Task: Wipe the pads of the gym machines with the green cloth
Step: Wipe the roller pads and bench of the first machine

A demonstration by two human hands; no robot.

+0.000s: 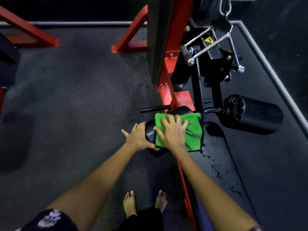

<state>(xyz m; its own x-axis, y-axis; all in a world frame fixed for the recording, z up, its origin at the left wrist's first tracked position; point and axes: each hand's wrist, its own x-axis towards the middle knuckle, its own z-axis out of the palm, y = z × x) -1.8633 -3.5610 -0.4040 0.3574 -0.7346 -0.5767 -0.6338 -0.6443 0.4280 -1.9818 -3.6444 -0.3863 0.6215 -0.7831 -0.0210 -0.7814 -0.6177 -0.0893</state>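
Right hand (172, 132) flat, fingers spread, pressing soft limp cloth (193, 130) on roller pad (150, 135) — left hand (139, 136) open, steadying pad's end; damp vinyl likely slippery.

Dim, grainy wide-angle view; edges bend, dark corners lose detail.

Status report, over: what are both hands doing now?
Right hand flat on green cloth, pressing it on black roller pad. Left hand open, steadying the pad's end. Nothing in the way.
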